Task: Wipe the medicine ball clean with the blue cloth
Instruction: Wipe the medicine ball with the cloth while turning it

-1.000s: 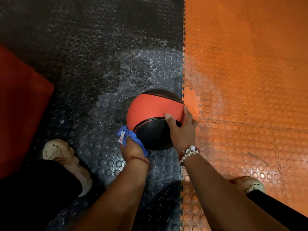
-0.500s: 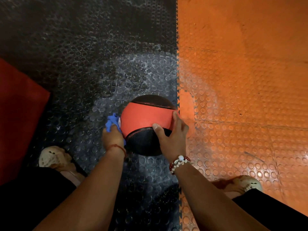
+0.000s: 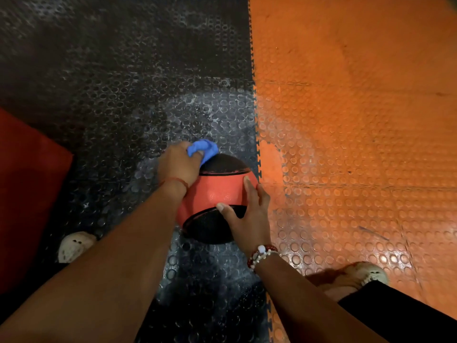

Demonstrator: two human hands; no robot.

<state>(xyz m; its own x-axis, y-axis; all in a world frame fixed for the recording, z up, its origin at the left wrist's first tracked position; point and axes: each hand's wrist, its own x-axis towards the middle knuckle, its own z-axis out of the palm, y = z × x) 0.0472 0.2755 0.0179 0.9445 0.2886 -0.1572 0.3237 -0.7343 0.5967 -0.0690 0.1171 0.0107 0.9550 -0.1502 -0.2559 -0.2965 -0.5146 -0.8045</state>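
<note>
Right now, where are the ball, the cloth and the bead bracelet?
ball (image 3: 217,194): head view, on its red middle band.
cloth (image 3: 207,148): head view, on the bunched blue top.
bracelet (image 3: 259,254): head view, on the white beads at the right wrist.

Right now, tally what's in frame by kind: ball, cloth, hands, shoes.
ball: 1
cloth: 1
hands: 2 (left hand, right hand)
shoes: 2 (left shoe, right shoe)
total: 6

Medicine ball (image 3: 217,194) on the floor mat (image 3: 123,107), cloth (image 3: 202,148) at its far left, seam (image 3: 254,120) just right
</note>
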